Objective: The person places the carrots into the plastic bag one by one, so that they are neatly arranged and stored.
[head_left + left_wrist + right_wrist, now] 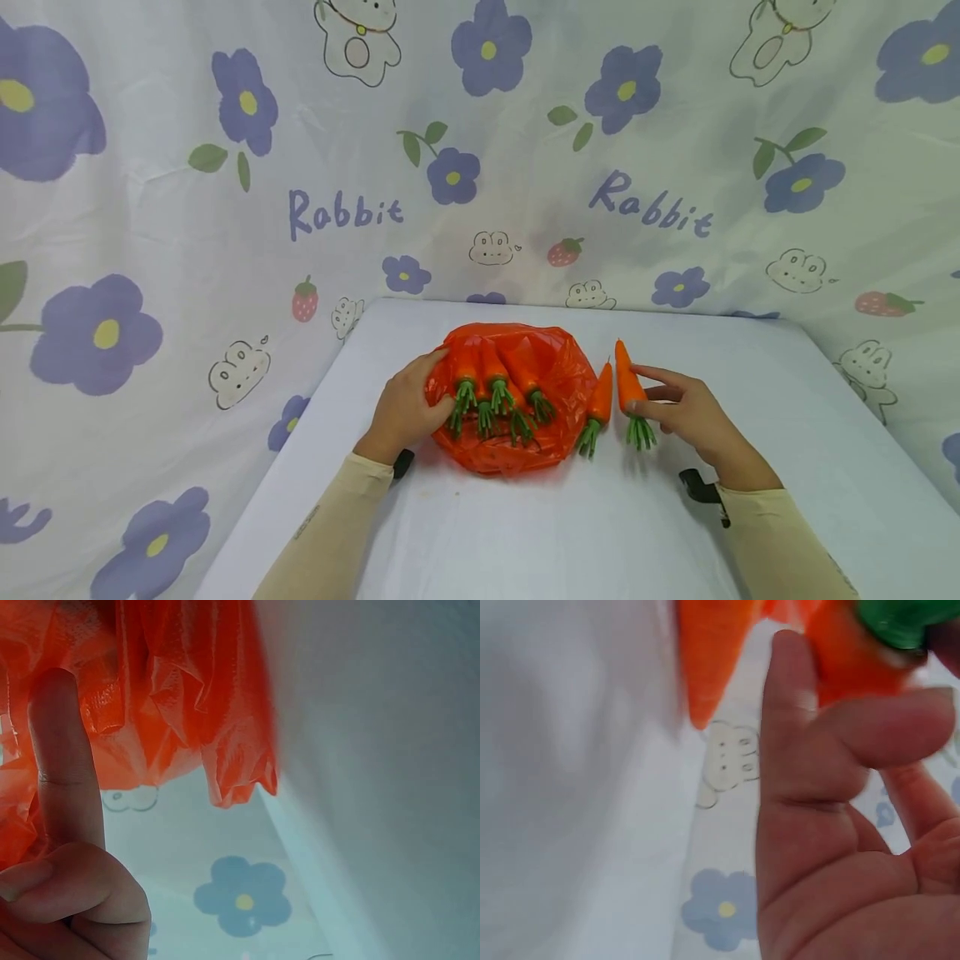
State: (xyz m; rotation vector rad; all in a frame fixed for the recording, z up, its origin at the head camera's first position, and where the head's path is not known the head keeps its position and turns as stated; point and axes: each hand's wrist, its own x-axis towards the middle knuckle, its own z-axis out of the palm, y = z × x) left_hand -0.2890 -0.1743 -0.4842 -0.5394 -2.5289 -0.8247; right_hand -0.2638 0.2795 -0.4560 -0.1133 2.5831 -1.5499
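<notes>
A red plastic bag (573, 358) lies spread open on the white table, with several orange carrots (493, 365) heaped in it, green stem ends toward me. My left hand (405, 408) grips the bag's left side, thumb over the rim. In the left wrist view, a straight finger (64, 757) lies along the crinkled plastic. Just right of the bag, my right hand (693, 417) pinches a carrot (628, 375) between thumb and fingers, its tip pointing away from me. Another carrot (602, 396) lies between it and the bag, close to the bag's right edge.
The white table (570, 533) ends at a hanging cloth (525, 183) printed with flowers and rabbits. Black straps (699, 486) show at the wrists, below the beige sleeves (776, 533).
</notes>
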